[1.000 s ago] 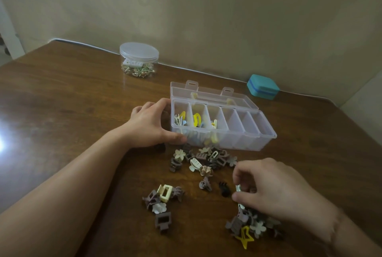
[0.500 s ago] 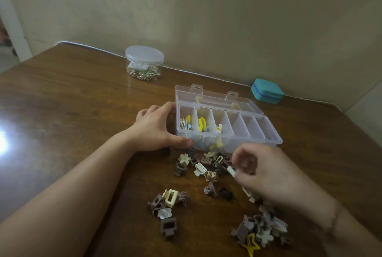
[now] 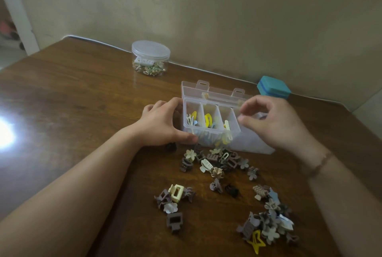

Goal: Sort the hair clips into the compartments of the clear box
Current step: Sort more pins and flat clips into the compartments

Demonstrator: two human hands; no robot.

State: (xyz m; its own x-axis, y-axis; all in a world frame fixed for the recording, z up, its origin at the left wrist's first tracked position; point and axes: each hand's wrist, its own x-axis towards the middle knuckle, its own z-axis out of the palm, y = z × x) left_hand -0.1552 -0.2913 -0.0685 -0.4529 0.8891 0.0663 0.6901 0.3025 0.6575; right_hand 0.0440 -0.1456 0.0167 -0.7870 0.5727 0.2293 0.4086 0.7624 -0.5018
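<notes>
The clear box (image 3: 206, 99) stands open on the table, its lid tipped back. Its three left compartments hold yellow, white and cream clips. My left hand (image 3: 163, 124) grips the box's left end. Over the right compartments hovers my right hand (image 3: 272, 120), thumb and forefinger apart, with no clip visible between them. Loose hair clips lie in front of the box: a middle pile (image 3: 219, 161), a small left group (image 3: 173, 196) and a right pile (image 3: 268, 223) with a yellow star clip (image 3: 256, 241).
A round clear jar (image 3: 151, 58) with a lid stands at the back by the wall. At the back right sits a teal case (image 3: 273, 87). The wooden table (image 3: 82, 112) shows a bright glare at its left edge.
My right hand rose from the right pile with a pale clip pinched, then moved up over the box, where its fingers have spread. My left hand stayed on the box.
</notes>
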